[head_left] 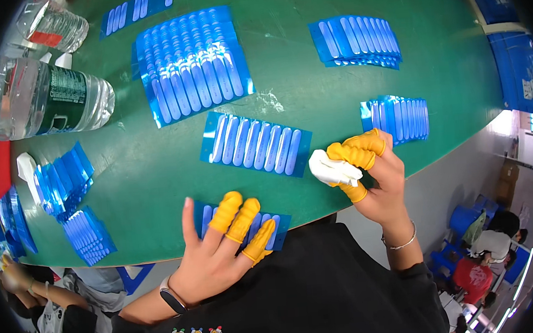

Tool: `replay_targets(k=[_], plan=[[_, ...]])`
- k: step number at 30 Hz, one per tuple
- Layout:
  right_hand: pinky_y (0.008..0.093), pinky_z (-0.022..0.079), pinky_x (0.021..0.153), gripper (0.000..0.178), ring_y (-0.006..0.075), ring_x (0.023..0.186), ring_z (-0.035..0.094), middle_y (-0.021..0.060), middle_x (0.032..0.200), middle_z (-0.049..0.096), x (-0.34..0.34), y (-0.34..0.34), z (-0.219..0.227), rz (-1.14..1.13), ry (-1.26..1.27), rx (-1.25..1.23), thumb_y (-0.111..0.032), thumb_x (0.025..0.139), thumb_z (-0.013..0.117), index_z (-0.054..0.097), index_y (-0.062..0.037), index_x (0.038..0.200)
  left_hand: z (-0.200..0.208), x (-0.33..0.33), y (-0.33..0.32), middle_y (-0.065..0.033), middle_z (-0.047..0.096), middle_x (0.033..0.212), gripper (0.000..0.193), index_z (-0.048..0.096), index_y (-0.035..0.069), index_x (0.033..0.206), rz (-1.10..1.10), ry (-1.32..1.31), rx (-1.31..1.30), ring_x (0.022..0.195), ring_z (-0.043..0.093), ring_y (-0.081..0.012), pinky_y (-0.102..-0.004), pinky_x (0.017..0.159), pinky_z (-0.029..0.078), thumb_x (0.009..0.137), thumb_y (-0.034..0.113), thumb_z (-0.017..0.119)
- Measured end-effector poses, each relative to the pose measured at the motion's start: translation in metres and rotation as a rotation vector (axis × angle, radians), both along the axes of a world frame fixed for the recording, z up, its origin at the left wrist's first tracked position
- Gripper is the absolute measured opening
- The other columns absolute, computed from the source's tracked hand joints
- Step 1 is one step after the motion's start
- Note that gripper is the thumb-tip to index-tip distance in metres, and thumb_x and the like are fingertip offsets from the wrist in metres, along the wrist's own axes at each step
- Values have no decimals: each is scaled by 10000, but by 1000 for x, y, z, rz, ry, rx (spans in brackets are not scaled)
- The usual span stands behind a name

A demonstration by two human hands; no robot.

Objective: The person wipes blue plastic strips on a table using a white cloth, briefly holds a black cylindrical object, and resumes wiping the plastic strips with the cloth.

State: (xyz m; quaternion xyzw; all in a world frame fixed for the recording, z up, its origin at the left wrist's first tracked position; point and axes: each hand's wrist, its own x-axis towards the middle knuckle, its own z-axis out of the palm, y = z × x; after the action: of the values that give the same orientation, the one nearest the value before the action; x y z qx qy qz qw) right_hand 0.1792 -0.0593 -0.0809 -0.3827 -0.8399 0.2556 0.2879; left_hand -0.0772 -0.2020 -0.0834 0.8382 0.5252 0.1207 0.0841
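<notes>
Plainly, the near edge of the green tabletop point(319, 203) curves just beside the wearer's dark shirt point(276, 291), and the right edge bends away toward blue bins point(515, 65); a broad stretch of green surface runs between the far piles and along the right side.

At the near edge, the left hand point(214, 255) is spread, its yellow-cotted fingertips resting on a blue-film sheet of oblong strips point(282, 228) — whether it grips the sheet I cannot tell. The right hand point(381, 176), near the right part of that edge, pinches a crumpled white wad point(332, 169) between thumb and fingers. Farther in and between the hands lies a second strip sheet point(255, 144), slanted, its right end just beside the wad.

Counted, two strip piles stand toward the right edge, a far one point(357, 41) and a nearer one point(397, 118); one large stack point(193, 66) lies toward the far left. Two clear plastic bottles point(54, 98) lie along the left edge — and three yellow finger cots show on each hand
</notes>
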Motion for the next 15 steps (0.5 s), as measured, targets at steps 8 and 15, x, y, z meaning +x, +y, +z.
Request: replay_targets(k=[8, 15], plan=[[355, 404, 777, 344, 220, 799, 566, 50, 952, 659, 1, -8, -5, -8, 195, -3, -94, 687, 792, 754, -62, 1027, 15, -14, 32, -90, 580, 1202, 484, 670, 202, 1234, -63, -209, -165, 1164, 549, -280, -699, 1096, 251, 775, 313, 775], [357, 422, 764, 359, 222, 800, 575, 47, 968, 660, -2, -7, -9, 0, 254, 23, -84, 682, 801, 753, -64, 1037, 17, -21, 94, -106, 577, 1251, 746, 596, 110, 1278, -54, -338, 3, 1189, 553, -331, -604, 1128, 284, 632, 347, 887]])
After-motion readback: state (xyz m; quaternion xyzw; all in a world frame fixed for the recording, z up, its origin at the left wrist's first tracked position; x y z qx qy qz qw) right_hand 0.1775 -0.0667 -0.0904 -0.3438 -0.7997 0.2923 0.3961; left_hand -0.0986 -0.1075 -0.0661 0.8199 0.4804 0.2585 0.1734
